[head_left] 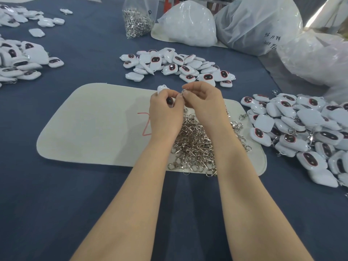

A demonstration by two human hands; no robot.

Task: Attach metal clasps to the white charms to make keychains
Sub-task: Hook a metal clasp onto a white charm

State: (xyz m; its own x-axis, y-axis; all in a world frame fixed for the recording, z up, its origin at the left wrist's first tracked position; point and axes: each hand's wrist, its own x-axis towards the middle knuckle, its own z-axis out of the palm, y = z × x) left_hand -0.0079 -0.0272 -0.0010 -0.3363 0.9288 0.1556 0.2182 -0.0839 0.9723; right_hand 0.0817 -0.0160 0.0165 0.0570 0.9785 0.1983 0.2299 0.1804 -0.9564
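Far left: heaps of white charms (22, 61) with dark oval faces lie on a blue cloth (56, 204) covering the table.
Mat: a cream pad (84, 129) with rounded corners lies flat on the cloth in the middle; a red mark (144, 125) is drawn on it.
Left hand (163, 113): raised over the mat, fingers curled round one held charm (162, 89), whose white top pokes out above the knuckles.
Right hand (203, 102): just beside the left, thumb and forefinger pinched together on a small metal clasp (185, 89), its tip meeting the left fingertips at the charm.
Loose clasps (194, 144): a silver tangle heaped on the mat's right part, beneath both wrists.
Centre back: another charm pile (178, 66) lies beyond the mat; behind it stands a clear bag of clasps (137, 21).
Right: a large charm heap (301, 129) lies beside the mat, several with clasps showing among them.
Far right back: bulky white plastic bags (254, 25) sit on the table.
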